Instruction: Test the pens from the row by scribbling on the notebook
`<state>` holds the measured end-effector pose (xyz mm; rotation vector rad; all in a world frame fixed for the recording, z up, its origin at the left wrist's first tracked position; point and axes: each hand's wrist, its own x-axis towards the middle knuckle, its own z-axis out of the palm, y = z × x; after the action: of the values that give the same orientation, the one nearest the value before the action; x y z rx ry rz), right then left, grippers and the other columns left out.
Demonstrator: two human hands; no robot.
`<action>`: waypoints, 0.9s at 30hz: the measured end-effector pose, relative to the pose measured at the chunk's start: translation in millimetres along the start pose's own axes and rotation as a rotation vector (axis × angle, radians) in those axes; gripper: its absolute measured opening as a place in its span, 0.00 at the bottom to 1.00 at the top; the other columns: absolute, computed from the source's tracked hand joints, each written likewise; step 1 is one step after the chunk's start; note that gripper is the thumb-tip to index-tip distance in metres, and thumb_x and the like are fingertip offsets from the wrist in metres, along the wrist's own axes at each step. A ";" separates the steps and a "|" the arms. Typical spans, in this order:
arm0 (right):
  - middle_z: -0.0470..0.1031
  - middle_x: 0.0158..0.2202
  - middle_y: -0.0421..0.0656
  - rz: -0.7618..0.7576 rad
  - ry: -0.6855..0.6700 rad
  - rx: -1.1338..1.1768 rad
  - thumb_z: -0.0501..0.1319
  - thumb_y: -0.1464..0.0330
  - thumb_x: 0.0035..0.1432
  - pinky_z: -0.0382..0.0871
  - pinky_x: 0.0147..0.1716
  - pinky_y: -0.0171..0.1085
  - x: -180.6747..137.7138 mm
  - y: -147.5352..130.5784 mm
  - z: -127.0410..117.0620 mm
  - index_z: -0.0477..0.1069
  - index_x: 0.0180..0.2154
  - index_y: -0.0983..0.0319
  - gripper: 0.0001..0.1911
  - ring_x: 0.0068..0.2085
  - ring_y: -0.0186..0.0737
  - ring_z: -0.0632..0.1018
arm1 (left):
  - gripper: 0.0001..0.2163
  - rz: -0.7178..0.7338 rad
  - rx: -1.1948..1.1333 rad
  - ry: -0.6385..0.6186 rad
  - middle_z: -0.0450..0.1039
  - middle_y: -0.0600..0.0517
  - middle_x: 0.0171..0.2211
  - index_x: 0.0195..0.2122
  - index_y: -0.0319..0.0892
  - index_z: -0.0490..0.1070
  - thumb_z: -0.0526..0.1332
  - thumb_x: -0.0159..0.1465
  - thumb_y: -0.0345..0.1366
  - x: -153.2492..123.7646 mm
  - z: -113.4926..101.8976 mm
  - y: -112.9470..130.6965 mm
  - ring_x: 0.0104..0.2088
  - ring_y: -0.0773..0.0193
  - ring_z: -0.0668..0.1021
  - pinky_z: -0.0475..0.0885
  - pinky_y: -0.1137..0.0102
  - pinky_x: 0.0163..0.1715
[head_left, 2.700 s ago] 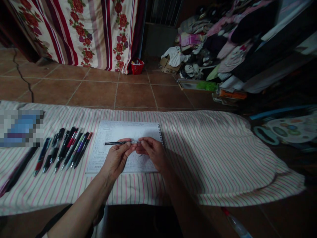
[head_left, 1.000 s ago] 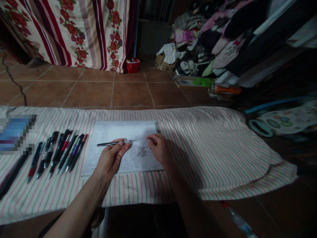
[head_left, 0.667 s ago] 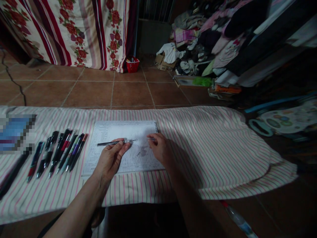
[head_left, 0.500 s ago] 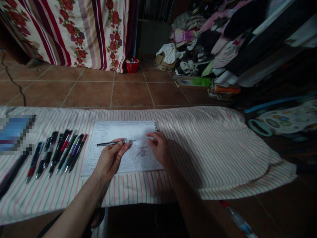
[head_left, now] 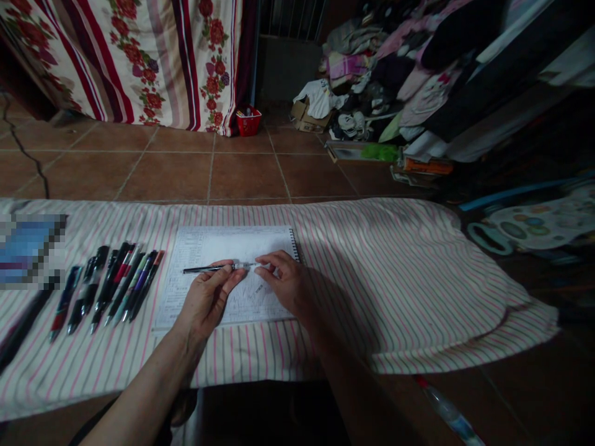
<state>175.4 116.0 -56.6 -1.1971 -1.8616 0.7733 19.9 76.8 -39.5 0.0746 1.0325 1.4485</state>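
Observation:
My left hand (head_left: pixel 209 297) pinches a thin dark pen (head_left: pixel 204 269), held level above a spiral notebook (head_left: pixel 218 248) whose open page is covered in scribbles. My right hand (head_left: pixel 284 285) has its fingertips pinched together at the pen's clear right-hand tip (head_left: pixel 248 266); whether they hold a small part is hidden. The notebook lies on a pink-and-green striped cloth (head_left: pixel 395 279) that covers a low surface in front of me.
Several pens (head_left: pixel 109 282) lie side by side left of the notebook, with a long dark pen (head_left: pixel 23 325) and a blurred blue item (head_left: pixel 28 248) further left. Beyond lie tiled floor, a floral curtain (head_left: pixel 139 56), a red basket (head_left: pixel 248 122) and piled clothes (head_left: pixel 395 74). A bottle (head_left: pixel 444 412) lies at the lower right.
My right hand, which had drawn away to the notebook's right edge, has come back left to the pen's tip. My left hand and the pen have stayed still.

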 end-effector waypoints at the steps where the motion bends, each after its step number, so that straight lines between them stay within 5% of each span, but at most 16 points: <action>1: 0.74 0.33 0.41 -0.003 -0.003 -0.003 0.63 0.69 0.53 0.68 0.30 0.33 0.4 1.0 -0.8 0.76 0.35 0.59 0.06 0.28 0.32 0.73 | 0.08 0.002 -0.001 -0.002 0.76 0.46 0.25 0.27 0.30 0.74 0.57 0.58 0.17 0.0 0.3 0.1 0.28 0.64 0.81 0.78 0.74 0.35; 16: 0.75 0.33 0.43 0.064 0.126 -0.079 0.57 0.69 0.55 0.68 0.29 0.35 5.7 23.5 -34.8 0.75 0.35 0.61 0.08 0.29 0.35 0.74 | 0.09 -0.012 0.004 0.021 0.76 0.45 0.24 0.27 0.29 0.73 0.55 0.60 0.18 -2.6 -0.7 2.0 0.28 0.63 0.81 0.78 0.75 0.35; 27: 0.77 0.35 0.42 -0.138 -0.035 -0.059 0.65 0.70 0.53 0.70 0.39 0.39 4.6 3.4 -8.3 0.74 0.38 0.60 0.08 0.37 0.38 0.75 | 0.09 -0.009 -0.009 -0.013 0.76 0.46 0.25 0.28 0.29 0.74 0.56 0.59 0.17 -0.5 -1.2 0.2 0.29 0.64 0.81 0.78 0.74 0.36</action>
<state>182.9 122.2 -53.8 -1.0848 -1.9846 0.6708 19.1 75.9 -39.8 0.0728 1.0152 1.4427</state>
